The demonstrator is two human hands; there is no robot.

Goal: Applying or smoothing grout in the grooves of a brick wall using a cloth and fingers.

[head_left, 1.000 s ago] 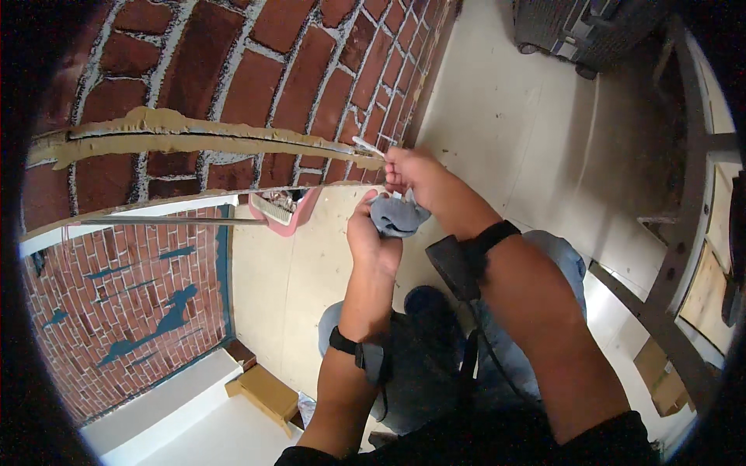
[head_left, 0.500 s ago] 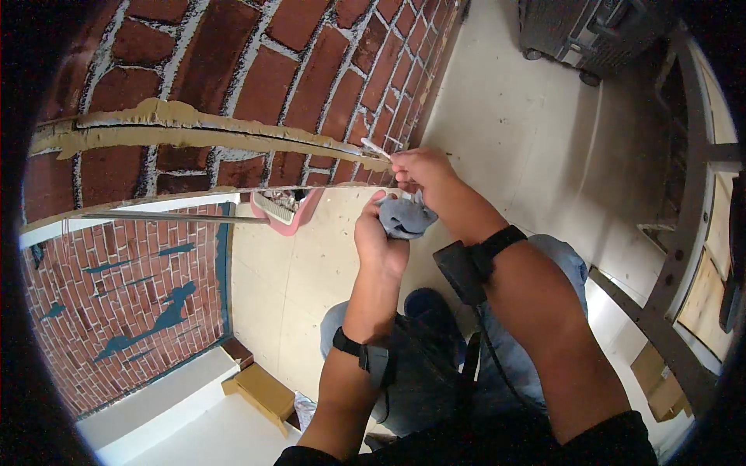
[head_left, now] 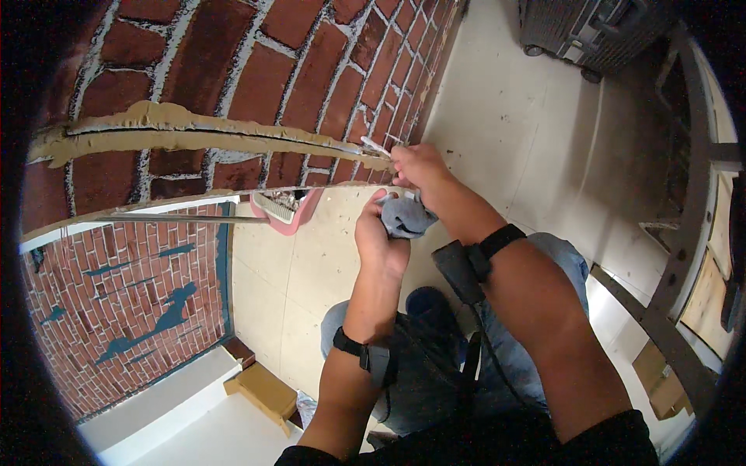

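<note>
While a red brick wall point(head_left: 311, 70) is rising at the far left, the right hand point(head_left: 418, 165) is pinching a thin white stick point(head_left: 375, 146) against its tan mortar strip point(head_left: 194, 133); the left hand point(head_left: 379, 237) is gripping a crumpled grey cloth point(head_left: 404, 215) just near of it.

We face the brick wall point(head_left: 233, 70), which fills the upper left, with the ledge point(head_left: 194, 136) running across it. Our right hand point(head_left: 420, 167) sits at the ledge's right end; our left hand point(head_left: 381, 241) is just below it, with the cloth point(head_left: 404, 217) between the two. Left of the cloth, the brush point(head_left: 284, 208) hangs under the ledge. The floor point(head_left: 513, 116) spreads to the right, the cart point(head_left: 590, 31) at its far end. The box point(head_left: 260, 392) lies at lower left, beside our knees.
</note>
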